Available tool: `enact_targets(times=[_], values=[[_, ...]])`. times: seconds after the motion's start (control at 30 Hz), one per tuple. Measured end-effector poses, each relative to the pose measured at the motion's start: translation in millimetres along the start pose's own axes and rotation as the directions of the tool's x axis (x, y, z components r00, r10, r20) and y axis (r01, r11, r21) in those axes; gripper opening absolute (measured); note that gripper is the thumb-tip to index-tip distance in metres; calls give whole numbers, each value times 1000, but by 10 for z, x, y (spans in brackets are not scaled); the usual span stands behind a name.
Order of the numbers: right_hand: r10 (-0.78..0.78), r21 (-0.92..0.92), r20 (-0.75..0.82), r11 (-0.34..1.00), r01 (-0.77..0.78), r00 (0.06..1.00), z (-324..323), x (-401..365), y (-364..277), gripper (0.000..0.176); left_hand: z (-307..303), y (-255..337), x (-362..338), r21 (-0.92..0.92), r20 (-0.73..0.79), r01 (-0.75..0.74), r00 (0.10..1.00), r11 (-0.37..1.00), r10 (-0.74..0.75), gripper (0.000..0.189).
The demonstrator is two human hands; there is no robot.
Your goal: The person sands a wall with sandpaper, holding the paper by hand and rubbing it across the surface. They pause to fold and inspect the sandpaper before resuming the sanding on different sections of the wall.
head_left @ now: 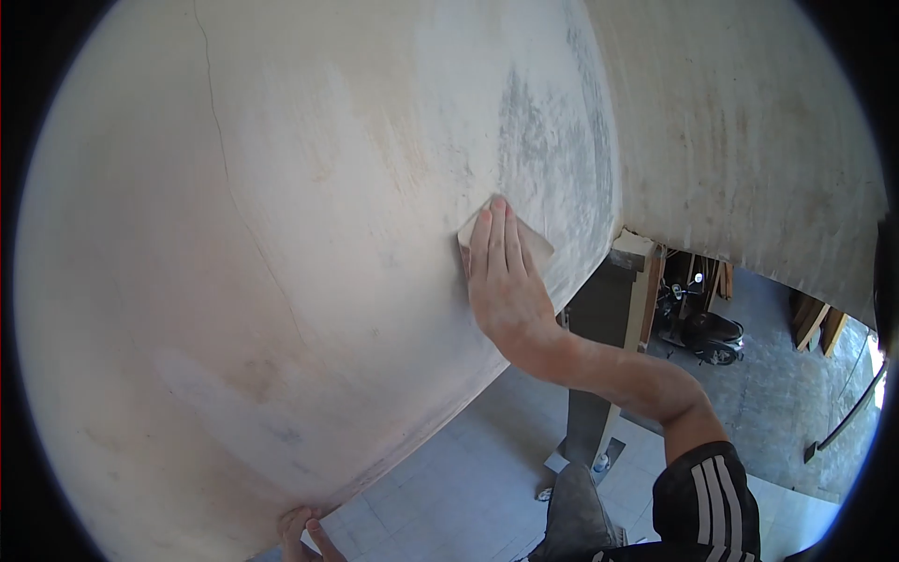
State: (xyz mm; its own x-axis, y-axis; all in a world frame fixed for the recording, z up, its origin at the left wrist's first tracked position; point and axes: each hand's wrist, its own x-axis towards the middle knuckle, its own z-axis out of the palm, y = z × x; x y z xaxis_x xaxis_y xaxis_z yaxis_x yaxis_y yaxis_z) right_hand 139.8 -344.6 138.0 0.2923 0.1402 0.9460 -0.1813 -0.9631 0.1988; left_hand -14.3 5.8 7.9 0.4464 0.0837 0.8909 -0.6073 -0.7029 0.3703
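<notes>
My right hand (510, 290) lies with its fingers together over a pale sheet of sandpaper (536, 245), pressing it against a large plastered wall surface (309, 234). Corners of the sheet stick out around the fingers. Just above it, the surface carries a dark grey smudged patch (548, 140). Low in the view, my left hand (304, 536) touches the bottom edge of the same surface with its fingertips. Its fingers are bent and apart, holding nothing that I can see; the palm is mostly cut off by the frame.
A thin crack (220, 140) runs down the plaster at left. Another plastered wall (749, 122) meets it at right. Far below are a tiled floor (449, 459), a grey post (599, 347), a black scooter (707, 328) and wooden boards (813, 323).
</notes>
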Motion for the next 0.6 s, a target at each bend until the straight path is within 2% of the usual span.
enact_targets(times=[0.07,0.1,0.2,0.23,0.33,0.37,0.47,0.5,0.6], values=[[-74,19,-16,997,74,997,-14,-48,69,52,17,-65,11,-24,-23,-69,997,997,68,9],[-40,132,-24,990,43,999,21,22,180,52,18,-81,9,-36,-25,-98,995,995,97,9],[62,-128,164,991,-41,984,-46,341,355,54,8,35,15,-29,-14,10,1000,1000,-11,9],[93,-91,122,992,-82,988,-8,278,237,55,3,39,10,-29,-12,-11,1000,1000,11,9],[-95,8,93,995,95,991,-140,-170,-120,54,15,1,11,-11,-35,-67,997,998,67,9],[-124,69,41,990,121,991,-71,-217,-88,52,19,-40,-12,4,-41,-74,996,997,74,10],[-36,57,10,998,35,999,-128,107,245,49,47,-28,9,-15,-35,-33,999,999,33,11],[118,119,15,986,-119,993,-63,257,278,48,28,-3,-5,-29,-21,-6,1000,1000,5,12],[44,-82,50,996,-39,998,-129,108,27,48,1,2,-49,8,-1,66,998,998,-66,12]])
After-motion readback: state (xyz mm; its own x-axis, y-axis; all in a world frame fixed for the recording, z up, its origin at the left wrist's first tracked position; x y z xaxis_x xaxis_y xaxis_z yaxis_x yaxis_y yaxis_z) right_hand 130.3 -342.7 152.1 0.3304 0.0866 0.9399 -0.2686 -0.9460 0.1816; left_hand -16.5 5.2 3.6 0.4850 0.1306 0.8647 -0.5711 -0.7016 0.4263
